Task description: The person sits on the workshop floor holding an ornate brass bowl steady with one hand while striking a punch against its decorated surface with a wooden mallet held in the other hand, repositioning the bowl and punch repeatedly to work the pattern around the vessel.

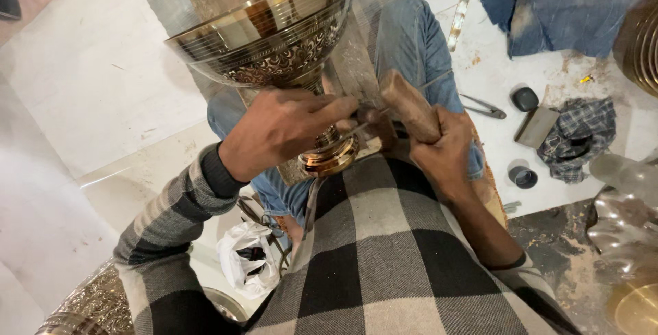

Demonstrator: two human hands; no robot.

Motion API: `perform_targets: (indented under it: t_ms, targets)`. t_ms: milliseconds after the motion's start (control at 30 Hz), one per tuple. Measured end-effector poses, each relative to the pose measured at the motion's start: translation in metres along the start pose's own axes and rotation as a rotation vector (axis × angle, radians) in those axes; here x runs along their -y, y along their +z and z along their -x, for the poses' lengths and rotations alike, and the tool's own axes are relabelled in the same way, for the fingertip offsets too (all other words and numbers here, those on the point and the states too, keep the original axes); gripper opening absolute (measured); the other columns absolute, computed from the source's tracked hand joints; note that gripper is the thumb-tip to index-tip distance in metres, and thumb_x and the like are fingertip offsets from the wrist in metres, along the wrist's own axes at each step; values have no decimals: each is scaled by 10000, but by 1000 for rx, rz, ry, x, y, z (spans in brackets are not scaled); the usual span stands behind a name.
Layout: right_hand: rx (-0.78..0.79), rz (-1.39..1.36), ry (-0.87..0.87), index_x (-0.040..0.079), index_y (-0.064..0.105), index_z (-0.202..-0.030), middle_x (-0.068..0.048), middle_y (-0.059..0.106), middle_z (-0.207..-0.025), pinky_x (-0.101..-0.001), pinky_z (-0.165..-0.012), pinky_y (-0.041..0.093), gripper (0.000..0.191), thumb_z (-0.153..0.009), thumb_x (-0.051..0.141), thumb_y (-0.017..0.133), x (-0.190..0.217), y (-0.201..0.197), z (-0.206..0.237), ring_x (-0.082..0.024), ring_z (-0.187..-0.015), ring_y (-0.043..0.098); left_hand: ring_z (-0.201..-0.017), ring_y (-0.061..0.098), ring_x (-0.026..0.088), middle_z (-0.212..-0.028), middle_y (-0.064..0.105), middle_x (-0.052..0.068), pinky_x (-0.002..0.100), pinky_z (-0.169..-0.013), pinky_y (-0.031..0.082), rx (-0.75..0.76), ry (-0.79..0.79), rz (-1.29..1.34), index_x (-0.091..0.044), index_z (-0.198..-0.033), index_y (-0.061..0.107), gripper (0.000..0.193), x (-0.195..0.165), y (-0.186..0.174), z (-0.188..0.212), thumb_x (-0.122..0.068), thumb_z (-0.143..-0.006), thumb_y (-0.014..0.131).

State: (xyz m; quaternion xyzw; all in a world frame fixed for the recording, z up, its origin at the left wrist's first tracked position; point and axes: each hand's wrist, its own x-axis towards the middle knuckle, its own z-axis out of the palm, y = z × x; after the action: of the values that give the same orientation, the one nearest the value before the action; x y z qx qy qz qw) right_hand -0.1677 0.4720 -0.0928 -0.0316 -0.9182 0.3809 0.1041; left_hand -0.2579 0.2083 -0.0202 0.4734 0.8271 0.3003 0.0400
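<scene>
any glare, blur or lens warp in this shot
Head view: bright glare streaks on the polished rim of the brass goblet; the left hand and the wooden mallet in the right hand stay fairly sharp; the edges bend and smear, most around the metal pieces at right.

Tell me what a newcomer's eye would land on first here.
First, the large engraved brass goblet, lying tilted across the person's lap at top centre. Just below it, the left hand holds a thin metal tool against the goblet's stem, while the right hand grips a wooden mallet beside it.
</scene>
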Motion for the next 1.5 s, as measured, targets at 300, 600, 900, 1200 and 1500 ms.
perform_targets:
  t_ms: [300, 600, 900, 1200, 1500]
  targets:
    - [129, -627, 250, 17, 655, -891, -17, 658, -746, -275, -606, 475, 120, -858, -6, 769, -5, -3, -13, -89, -659, 599, -564, 615, 215, -686, 644, 84, 367, -556, 534, -15, -268, 11, -54, -1427, 573, 771, -8, 2, 7, 100, -676, 649]
    - [73, -299, -15, -7, 641, -794, -111, 561, -655, -330, -595, 426, 202, -718, -126, 785, -29, -17, -32, -165, -590, 521, -702, 704, 294, -879, 742, 141, 424, -622, 564, -27, -307, -29, -80, -1379, 589, 755, -17, 5, -1, 32, -638, 678]
    - [108, -563, 203, 51, 618, -817, -62, 576, -671, -364, -597, 446, 213, -679, 42, 781, -26, -20, -18, -216, -583, 532, -668, 715, 267, -855, 759, 131, 399, -621, 572, 49, -333, -30, -69, -1344, 621, 718, -17, 9, 1, 42, -635, 658]
    - [68, 6, -160, 18, 629, -799, -115, 595, -711, -424, -661, 440, 217, -679, 19, 810, -39, -21, -3, -286, -661, 562, -670, 723, 253, -895, 771, 140, 372, -606, 585, 27, -317, -19, -37, -1324, 620, 686, -18, 10, 2, 49, -644, 649]
    - [50, -17, 18, -16, 633, -836, -131, 634, -735, -384, -664, 461, 226, -675, 41, 781, -30, -16, -2, -245, -713, 583, -727, 718, 235, -878, 751, 98, 375, -636, 579, -96, -248, -66, -89, -1314, 623, 573, -18, 20, 12, 91, -769, 626]
